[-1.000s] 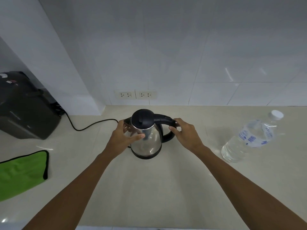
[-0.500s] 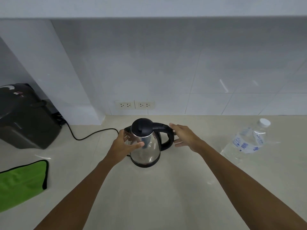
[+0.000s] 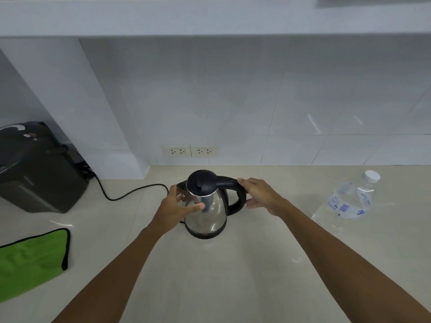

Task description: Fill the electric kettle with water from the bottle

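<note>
A steel electric kettle (image 3: 210, 213) with a black lid and black handle stands on its base in the middle of the beige counter (image 3: 233, 276). Its lid is closed. My left hand (image 3: 177, 206) wraps the kettle's left side, thumb across the steel body. My right hand (image 3: 258, 194) touches the handle's outer curve with fingers spread, not closed around it. A clear plastic water bottle (image 3: 347, 203) with a white cap and blue label stands to the right, apart from both hands.
A black appliance (image 3: 37, 169) sits at the far left, its black cord (image 3: 130, 193) trailing toward the kettle. A green cloth (image 3: 30, 259) lies at the left front. Wall sockets (image 3: 190, 151) sit behind the kettle. An overhead shelf spans the top.
My right hand released the handle, opened beside it, and now rests against its outer curve again. The camera tilted upward, showing more wall and shelf. My left hand stayed on the kettle.
</note>
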### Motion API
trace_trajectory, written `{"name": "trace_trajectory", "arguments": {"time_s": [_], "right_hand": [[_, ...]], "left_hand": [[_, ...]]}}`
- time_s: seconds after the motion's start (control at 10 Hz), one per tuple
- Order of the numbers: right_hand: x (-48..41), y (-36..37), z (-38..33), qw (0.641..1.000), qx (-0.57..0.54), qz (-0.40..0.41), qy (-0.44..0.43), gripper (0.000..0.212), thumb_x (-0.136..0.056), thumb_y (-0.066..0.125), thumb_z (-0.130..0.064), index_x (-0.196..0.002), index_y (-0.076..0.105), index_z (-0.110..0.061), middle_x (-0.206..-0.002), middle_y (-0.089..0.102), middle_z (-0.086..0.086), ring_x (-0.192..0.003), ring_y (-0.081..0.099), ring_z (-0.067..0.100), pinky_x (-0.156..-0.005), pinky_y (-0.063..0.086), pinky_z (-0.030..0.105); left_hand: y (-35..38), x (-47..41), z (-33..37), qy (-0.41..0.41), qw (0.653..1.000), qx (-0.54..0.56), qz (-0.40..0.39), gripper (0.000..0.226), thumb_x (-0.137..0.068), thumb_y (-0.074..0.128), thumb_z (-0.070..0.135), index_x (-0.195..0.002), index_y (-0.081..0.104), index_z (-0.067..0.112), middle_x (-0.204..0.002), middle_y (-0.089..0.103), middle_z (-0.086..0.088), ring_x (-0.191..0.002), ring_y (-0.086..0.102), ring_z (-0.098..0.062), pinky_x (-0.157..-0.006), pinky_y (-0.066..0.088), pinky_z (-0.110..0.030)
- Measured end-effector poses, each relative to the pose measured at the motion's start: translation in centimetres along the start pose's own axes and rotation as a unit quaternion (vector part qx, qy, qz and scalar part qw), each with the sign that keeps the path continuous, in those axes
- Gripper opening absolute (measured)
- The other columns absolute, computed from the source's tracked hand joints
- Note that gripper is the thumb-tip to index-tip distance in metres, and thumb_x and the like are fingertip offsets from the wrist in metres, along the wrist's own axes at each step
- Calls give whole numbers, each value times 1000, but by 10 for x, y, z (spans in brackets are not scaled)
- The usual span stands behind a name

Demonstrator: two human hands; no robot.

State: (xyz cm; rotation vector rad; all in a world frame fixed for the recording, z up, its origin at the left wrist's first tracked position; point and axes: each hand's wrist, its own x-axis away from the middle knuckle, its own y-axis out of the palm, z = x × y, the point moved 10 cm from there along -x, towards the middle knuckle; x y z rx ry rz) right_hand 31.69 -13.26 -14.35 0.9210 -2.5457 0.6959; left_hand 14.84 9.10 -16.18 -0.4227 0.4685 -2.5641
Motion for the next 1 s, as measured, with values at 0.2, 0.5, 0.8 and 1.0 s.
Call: {"name": "trace_trajectory", "arguments": {"time_s": [0.2, 0.5, 0.8, 1.0], "right_hand": [[-4, -1, 7, 1000, -20, 17, -5, 38, -97, 56, -52, -109, 68, -18, -105, 70, 0, -84, 76, 24, -89, 62, 40], [-3, -1, 7, 999, -18, 22, -15, 39, -98, 55, -54, -109, 68, -19, -104, 72, 0, -86, 75, 23, -87, 62, 39], [23, 1, -17, 971, 226, 32, -72, 81, -92, 23, -80, -143, 51, -25, -142, 58, 3, -133, 52, 30, -102, 42, 39], [78, 12, -54, 879, 449, 101, -125, 79, -97, 19, -74, -162, 12, -31, -170, 12, 9, -156, 13, 37, -124, 20, 53]], "left_hand": [[0, 0, 1, -1, 1000, -11, -2, 89, -75, 96, 38, -146, 45, 24, -136, 57, 10, -131, 51, -12, -112, 47, -38], [-1, -1, -1, -21, 1000, -16, 0, 90, -73, 98, 38, -145, 46, 23, -131, 57, 13, -132, 52, -14, -114, 49, -41], [-17, 19, 34, -16, 976, -216, -29, 116, -82, 82, 65, -165, 22, 11, -157, 48, -7, -150, 44, -30, -111, 45, -42], [-57, 54, 87, 74, 888, -452, 36, 124, -80, 43, 96, -170, 10, 17, -178, 16, -7, -164, 15, -26, -128, 23, -59]]}}
